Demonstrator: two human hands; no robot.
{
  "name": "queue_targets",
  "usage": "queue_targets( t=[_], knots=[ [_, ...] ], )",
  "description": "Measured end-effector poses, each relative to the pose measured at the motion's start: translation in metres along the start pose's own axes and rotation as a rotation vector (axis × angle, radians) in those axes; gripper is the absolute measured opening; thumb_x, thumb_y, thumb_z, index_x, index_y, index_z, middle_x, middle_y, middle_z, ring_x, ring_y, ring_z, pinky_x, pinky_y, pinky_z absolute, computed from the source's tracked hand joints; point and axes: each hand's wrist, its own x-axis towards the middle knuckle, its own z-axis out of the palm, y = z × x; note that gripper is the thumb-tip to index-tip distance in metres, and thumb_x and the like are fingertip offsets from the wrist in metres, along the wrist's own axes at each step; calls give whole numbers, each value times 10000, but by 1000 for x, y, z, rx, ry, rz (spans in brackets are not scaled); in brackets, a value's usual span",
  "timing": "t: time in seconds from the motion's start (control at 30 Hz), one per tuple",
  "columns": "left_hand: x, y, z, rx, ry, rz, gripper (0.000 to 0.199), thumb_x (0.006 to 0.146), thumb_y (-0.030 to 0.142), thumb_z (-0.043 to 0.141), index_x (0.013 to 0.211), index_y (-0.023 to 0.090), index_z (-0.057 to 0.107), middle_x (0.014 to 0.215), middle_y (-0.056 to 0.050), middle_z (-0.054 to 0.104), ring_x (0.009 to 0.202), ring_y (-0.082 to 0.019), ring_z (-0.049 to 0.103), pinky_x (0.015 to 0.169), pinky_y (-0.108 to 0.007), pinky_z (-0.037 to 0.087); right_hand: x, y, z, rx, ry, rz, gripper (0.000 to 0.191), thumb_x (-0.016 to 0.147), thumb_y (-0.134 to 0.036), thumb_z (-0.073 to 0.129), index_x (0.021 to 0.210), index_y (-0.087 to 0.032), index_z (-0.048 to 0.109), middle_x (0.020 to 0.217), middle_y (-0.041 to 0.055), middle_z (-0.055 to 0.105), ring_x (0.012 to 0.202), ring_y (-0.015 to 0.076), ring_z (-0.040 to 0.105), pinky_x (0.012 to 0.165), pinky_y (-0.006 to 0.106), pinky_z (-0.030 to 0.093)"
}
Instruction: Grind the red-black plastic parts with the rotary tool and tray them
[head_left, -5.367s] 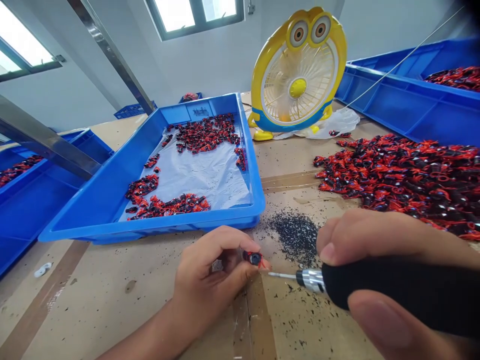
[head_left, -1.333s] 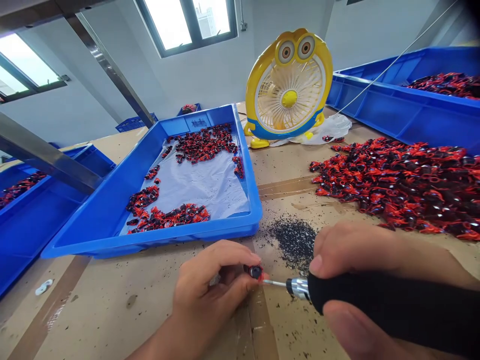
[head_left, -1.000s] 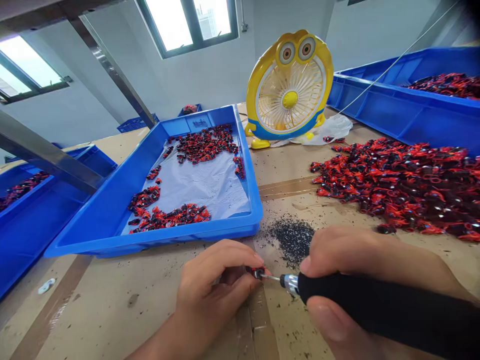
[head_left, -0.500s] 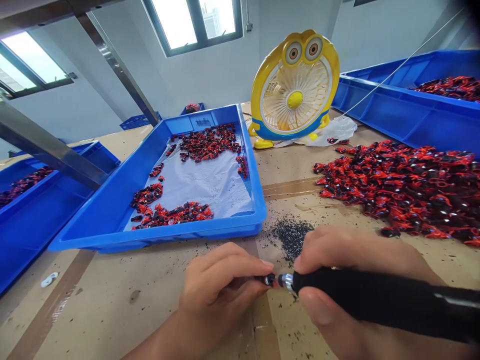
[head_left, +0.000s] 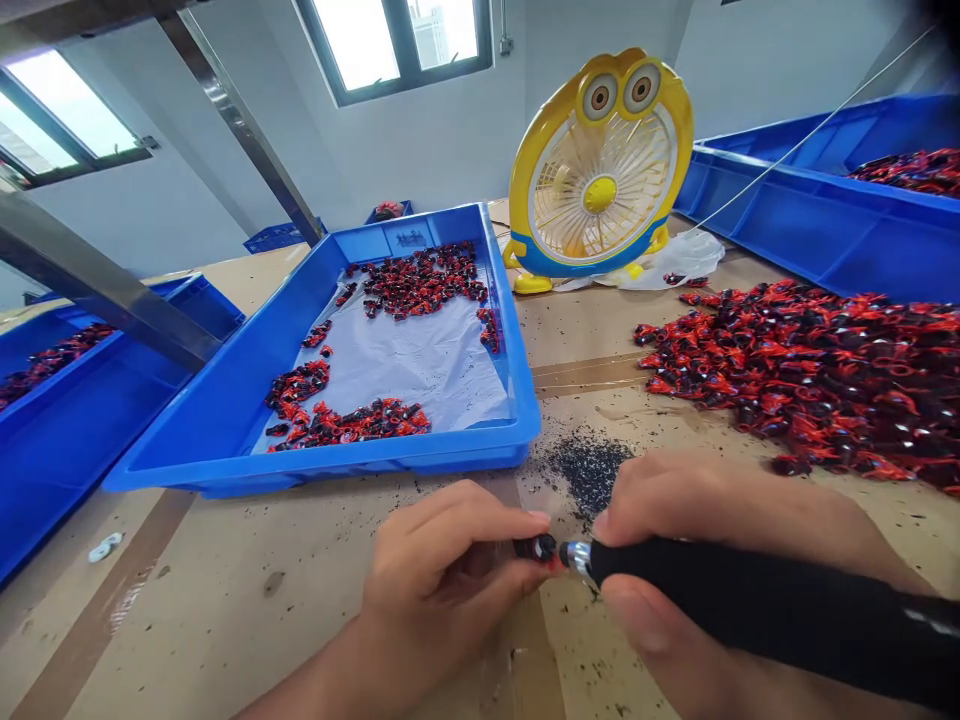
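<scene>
Between thumb and forefinger, my left hand [head_left: 450,585] pinches a small black and red part [head_left: 534,547], its end turned to the right. My right hand [head_left: 697,560] is wrapped round a thick black pen-shaped rotary tool [head_left: 720,590] with a silver collar. The tool's tip points left and is right beside the part; whether they touch I cannot tell. Behind the tip, black shavings [head_left: 589,470] lie scattered on the brown table covering. Other black and red parts [head_left: 802,370] are heaped at the right.
A blue tray [head_left: 330,462] lined with white sheeting holds similar parts. Behind it stands a yellow and blue fan [head_left: 600,190]. More blue bins stand at the left [head_left: 60,470] and right [head_left: 810,225]. A metal post [head_left: 247,130] slants down at the left. A small white object [head_left: 105,546] lies at left.
The view has shifted slightly. In my left fingers the part has turned a little, and more of its black body and red edge shows. Both hands keep their hold.
</scene>
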Motion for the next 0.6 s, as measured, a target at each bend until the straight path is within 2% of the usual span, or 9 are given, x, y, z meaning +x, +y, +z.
queue_targets(
  t=[0.13,0.2,0.27,0.4,0.5,0.6],
  knots=[
    [1,2,-1,13,6,-21,125,930,124,836,1044,167,807,747,7,763,569,-80,601,483,-165,444,1,0,-2,-22,-9,16,119,1028,-367,644,952,-278,621,729,-42,677,565,87,628,528,215,506],
    [1,3,-1,4,-8,-23,124,934,123,834,1051,160,813,757,1,774,579,-78,618,495,-160,455,1,1,-4,-44,-30,-1,139,1044,-376,618,952,-273,613,714,-47,663,536,75,606,512,207,493],
    [1,4,0,-20,-29,-15,106,947,147,832,1052,151,820,755,-6,778,574,-78,619,500,-160,461,1,2,-4,-84,-5,0,189,1064,-414,588,935,-276,600,700,-42,659,511,80,592,477,219,471],
    [3,3,2,-25,-10,-28,126,952,192,843,1066,140,829,749,-13,783,571,-77,620,519,-154,479,0,1,-3,-151,31,5,250,1097,-492,540,956,-297,608,741,-16,720,599,114,687,498,228,506],
    [3,4,2,-38,-28,-24,119,968,217,828,1053,134,835,741,-22,787,558,-79,628,510,-154,485,-1,1,-2,-141,38,7,285,1092,-502,542,918,-287,607,712,-32,704,540,78,637,490,198,484],
    [4,5,1,-55,-41,-32,133,962,236,837,1053,138,839,735,-30,791,550,-90,644,494,-162,492,-1,0,-5,-136,84,22,275,1069,-501,577,904,-286,618,731,-18,720,569,106,668,489,221,495]
  ],
)
